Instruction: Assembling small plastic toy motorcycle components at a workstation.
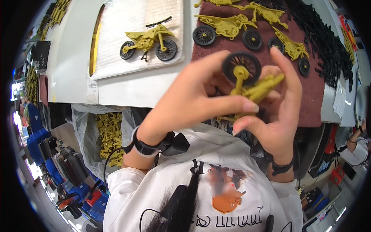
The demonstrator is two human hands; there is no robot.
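Note:
A yellow-green toy motorcycle [258,89] with a black spoked wheel is held up between my two hands, over the table's near edge. My left hand [189,94] is closed on it from the left, thumb lying across the yellow body below the wheel. From the right, my right hand [284,114] curls round the other end, with its fingers behind the body and its thumb near the underside. The fingers cover much of the toy. Beyond my left hand, a toy motorcycle [146,41] with two black wheels stands on a white padded sheet [112,62].
A maroon cloth [309,98] on the right carries several yellow motorcycle bodies [228,25] and black wheels [204,35]. Black parts [320,50] are heaped beyond it. Below the table's left side, a clear plastic bag [83,127] holds yellow parts. Another person [353,152] sits far right.

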